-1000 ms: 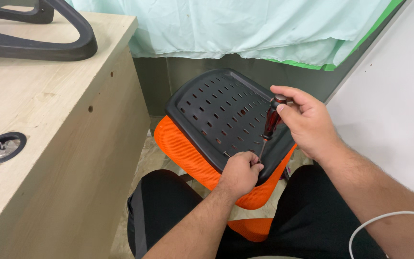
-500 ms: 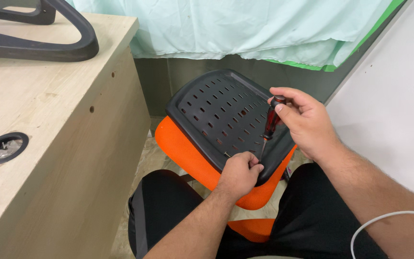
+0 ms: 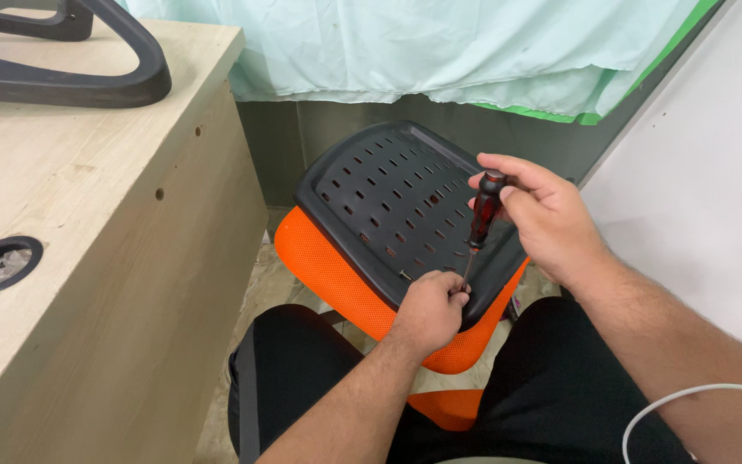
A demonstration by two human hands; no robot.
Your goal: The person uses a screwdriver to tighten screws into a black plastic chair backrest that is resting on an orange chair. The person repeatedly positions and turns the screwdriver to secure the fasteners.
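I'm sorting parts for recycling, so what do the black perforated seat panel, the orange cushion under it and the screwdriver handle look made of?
The black perforated seat panel looks like moulded plastic: matte, with even rows of slots. The orange cushion seems to be woven mesh fabric over padding, judging by its fine texture. The dark red screwdriver handle, held in the right hand, looks like glossy translucent plastic, though partly covered.

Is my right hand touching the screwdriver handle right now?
Touching. The head view shows the right hand with fingers wrapped around the dark red screwdriver handle, thumb pressed on it.

No pkgs, labels, signs or screens anywhere in view.
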